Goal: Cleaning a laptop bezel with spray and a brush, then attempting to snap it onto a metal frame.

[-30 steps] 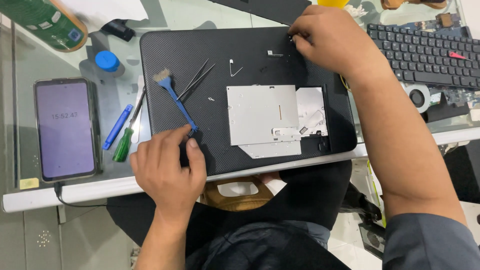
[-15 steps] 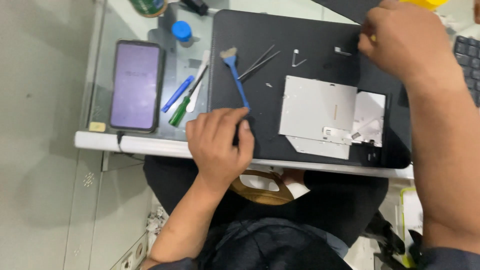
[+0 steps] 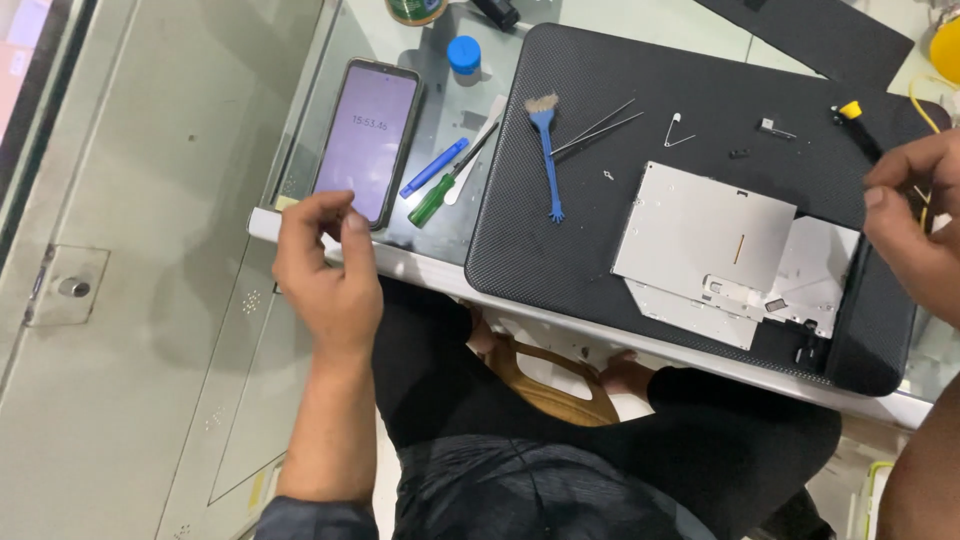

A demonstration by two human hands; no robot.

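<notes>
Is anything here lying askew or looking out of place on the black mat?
Yes. The silver drive lies tilted on the black mat, with its lower plate slid out sideways. Tiny loose parts lie scattered above it.

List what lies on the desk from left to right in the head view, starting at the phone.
Phone → blue pry tool → green screwdriver → blue brush → tweezers → safety pin → silver drive → yellow-tipped tool.
</notes>
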